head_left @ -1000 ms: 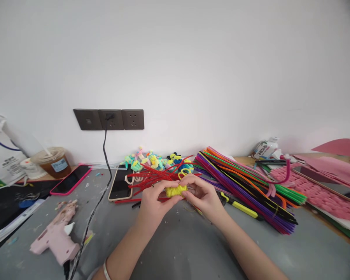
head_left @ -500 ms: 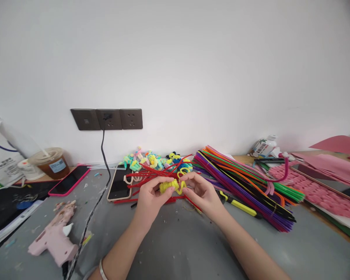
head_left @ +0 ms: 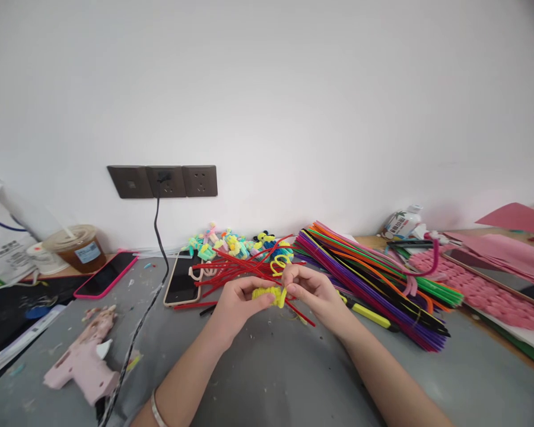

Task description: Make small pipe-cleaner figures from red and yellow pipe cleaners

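A yellow pipe cleaner coil (head_left: 267,294) is pinched between the thumb and fingers of my left hand (head_left: 241,305). From its right end, a short yellow length stands up to my right hand (head_left: 310,290), whose thumb and fingertips are closed on it. Both hands are just above the grey table. Behind them lies a loose pile of red pipe cleaners (head_left: 231,267). A looser yellow spiral (head_left: 281,264) shows just beyond my right fingertips. My fingers hide part of the coil.
Bundled coloured pipe cleaners (head_left: 374,284) and a yellow cutter (head_left: 370,315) lie right. Small pipe cleaner figures (head_left: 231,242) sit by the wall. Left are a phone (head_left: 182,281), a pink-cased phone (head_left: 107,274), a drink cup (head_left: 80,252), and a pink glue gun (head_left: 82,362) with a black cord (head_left: 162,249).
Both hands have shifted slightly right with the yellow coil. The loose zigzag at the coil's right end is drawn in, and my right fingers now pinch a shorter upright piece.
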A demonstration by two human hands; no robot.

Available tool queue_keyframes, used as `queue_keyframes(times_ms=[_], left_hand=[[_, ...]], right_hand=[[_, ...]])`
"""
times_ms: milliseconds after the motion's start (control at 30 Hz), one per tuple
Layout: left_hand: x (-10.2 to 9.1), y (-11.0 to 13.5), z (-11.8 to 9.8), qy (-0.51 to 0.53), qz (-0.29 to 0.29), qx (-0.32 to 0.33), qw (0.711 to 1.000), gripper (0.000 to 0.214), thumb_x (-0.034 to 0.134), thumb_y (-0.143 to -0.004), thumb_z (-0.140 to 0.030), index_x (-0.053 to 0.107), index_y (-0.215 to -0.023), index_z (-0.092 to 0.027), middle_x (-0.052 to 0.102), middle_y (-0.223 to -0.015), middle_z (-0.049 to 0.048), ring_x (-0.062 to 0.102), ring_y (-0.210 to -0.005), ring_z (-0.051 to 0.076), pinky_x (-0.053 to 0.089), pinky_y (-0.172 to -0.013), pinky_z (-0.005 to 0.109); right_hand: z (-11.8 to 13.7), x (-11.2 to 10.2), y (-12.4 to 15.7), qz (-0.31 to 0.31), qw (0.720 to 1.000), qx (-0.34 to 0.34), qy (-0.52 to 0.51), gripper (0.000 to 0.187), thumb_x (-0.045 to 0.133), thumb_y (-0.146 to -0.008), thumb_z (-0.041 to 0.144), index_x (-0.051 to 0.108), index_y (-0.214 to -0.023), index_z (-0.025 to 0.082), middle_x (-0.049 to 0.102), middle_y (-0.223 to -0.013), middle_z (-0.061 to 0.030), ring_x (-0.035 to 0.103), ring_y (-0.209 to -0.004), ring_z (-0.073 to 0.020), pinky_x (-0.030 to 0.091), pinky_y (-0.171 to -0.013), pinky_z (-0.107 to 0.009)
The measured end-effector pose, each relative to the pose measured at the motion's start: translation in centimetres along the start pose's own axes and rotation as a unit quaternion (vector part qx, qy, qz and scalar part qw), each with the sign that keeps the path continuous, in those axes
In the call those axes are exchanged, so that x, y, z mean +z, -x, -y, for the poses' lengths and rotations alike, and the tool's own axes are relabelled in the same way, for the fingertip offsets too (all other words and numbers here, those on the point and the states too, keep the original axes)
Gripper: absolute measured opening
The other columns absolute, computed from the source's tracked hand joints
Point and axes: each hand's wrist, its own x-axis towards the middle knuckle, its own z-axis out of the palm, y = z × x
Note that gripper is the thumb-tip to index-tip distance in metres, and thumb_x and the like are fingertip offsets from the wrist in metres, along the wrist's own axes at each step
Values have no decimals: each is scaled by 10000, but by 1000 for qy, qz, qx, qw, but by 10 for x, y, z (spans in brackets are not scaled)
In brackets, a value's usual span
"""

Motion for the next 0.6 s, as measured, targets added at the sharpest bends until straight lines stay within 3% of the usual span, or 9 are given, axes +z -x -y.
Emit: queue_keyframes(times_ms=[233,400,600], left_hand=[[5,5,-4,41,68,-39,996,346,892,-588,-343,775,-853,-154,706,-735,16,603,-641,99,486,-658,225],[6,6,-6,83,59,-49,994,365,907,-573,-322,749,-858,-155,727,-797,34,639,-680,120,522,-685,253],[4,3,0,82,23,-17,996,362,893,-600,-319,740,-884,-154,718,-822,36,621,-701,111,507,-693,238]], right_hand=[[-5,1,-3,-18,1000,24,4,317,671,-852,478,566,-790,186,477,-665,28,407,-593,-118,334,-561,-248],[-3,4,-4,-50,998,12,25,341,687,-824,503,560,-773,191,471,-650,32,416,-578,-118,352,-546,-246],[-8,7,-4,-85,993,-22,80,309,671,-835,476,572,-758,194,505,-672,14,442,-576,-126,370,-540,-256]])
